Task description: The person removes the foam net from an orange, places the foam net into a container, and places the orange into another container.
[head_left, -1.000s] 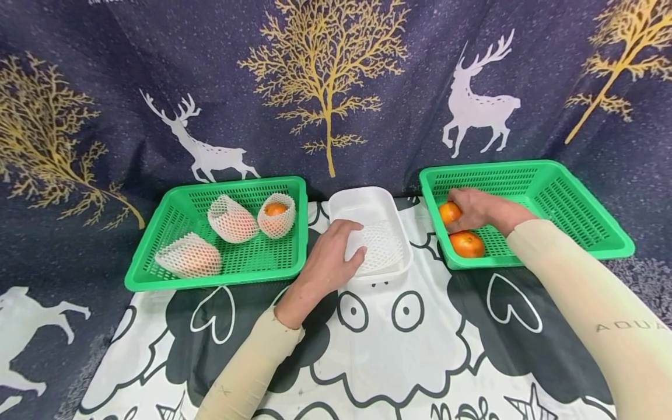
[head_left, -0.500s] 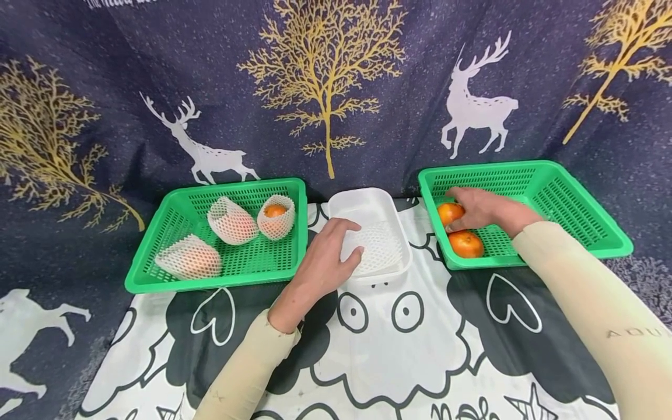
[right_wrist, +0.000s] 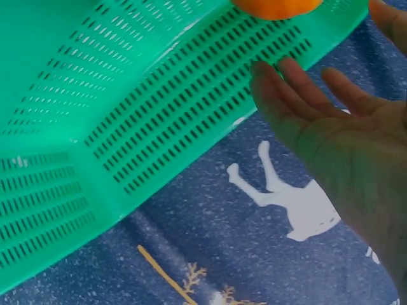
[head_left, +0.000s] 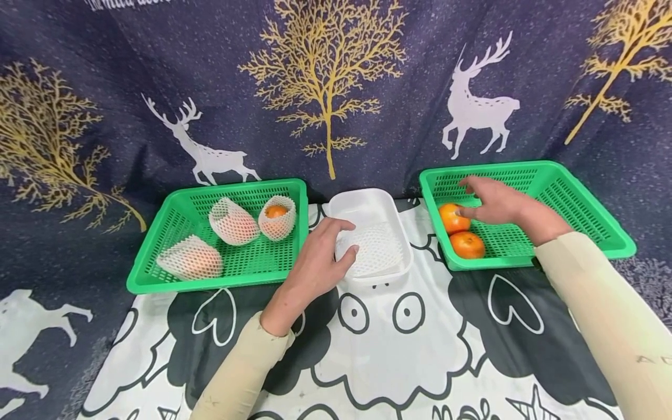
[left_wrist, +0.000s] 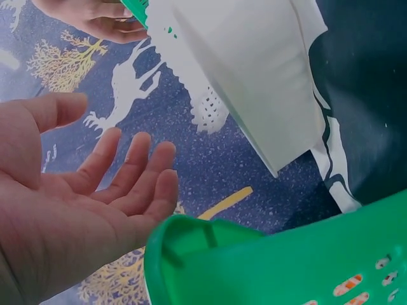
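Observation:
In the head view my right hand (head_left: 496,201) hovers over the left part of the right green basket (head_left: 604,253), fingers apart and holding nothing. Two oranges (head_left: 467,245) lie against that basket's left wall; the thumb is close beside the farther orange (head_left: 451,218), and touching cannot be told. The right wrist view shows the same hand (right_wrist: 343,146) with extended fingers, an orange (right_wrist: 280,7) beyond. My left hand (head_left: 317,256) hangs relaxed over the left edge of a white tray (head_left: 362,199), where white foam netting (head_left: 379,245) lies. Its palm (left_wrist: 82,210) holds nothing.
The left green basket (head_left: 220,282) contains several fruits in foam nets: one at the front left (head_left: 191,258), one behind (head_left: 233,221), and an orange one (head_left: 276,217) at right. A dark patterned cloth (head_left: 210,58) hangs behind; a printed cloth (head_left: 388,361) covers the table.
My right hand has let go of the farther orange and moved up and right from it, leaving it beside the nearer one. The left hand has drifted slightly left and down.

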`<state>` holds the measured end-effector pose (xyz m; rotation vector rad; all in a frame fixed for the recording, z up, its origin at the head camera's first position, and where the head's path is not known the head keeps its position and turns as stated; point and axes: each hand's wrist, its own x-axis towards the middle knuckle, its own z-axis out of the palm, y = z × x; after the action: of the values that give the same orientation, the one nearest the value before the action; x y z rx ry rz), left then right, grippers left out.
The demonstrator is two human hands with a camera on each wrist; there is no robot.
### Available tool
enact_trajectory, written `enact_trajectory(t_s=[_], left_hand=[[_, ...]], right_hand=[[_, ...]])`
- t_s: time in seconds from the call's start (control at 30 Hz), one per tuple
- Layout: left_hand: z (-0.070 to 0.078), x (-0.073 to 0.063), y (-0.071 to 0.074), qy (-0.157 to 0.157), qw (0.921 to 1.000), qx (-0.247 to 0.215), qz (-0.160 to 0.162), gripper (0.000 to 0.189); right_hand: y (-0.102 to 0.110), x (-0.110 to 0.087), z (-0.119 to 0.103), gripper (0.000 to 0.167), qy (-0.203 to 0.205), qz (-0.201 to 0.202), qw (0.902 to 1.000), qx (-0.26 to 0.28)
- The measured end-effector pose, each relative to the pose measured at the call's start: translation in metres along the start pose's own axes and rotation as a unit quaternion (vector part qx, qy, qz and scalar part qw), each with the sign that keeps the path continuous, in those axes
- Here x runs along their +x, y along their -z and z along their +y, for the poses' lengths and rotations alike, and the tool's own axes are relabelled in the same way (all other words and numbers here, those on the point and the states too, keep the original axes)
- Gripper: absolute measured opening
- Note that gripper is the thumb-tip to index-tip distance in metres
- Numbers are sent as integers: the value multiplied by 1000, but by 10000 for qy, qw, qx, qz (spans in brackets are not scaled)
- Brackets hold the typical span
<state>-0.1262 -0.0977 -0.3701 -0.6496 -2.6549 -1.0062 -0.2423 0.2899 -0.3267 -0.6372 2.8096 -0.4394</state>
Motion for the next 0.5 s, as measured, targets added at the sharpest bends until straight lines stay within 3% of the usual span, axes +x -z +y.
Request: enact_trajectory(t_s=[0.5], left_hand=[[1,-4,22,160,9998,116,40,33]], right_hand=[[-9,-9,-31,60,229,879,9959,38]])
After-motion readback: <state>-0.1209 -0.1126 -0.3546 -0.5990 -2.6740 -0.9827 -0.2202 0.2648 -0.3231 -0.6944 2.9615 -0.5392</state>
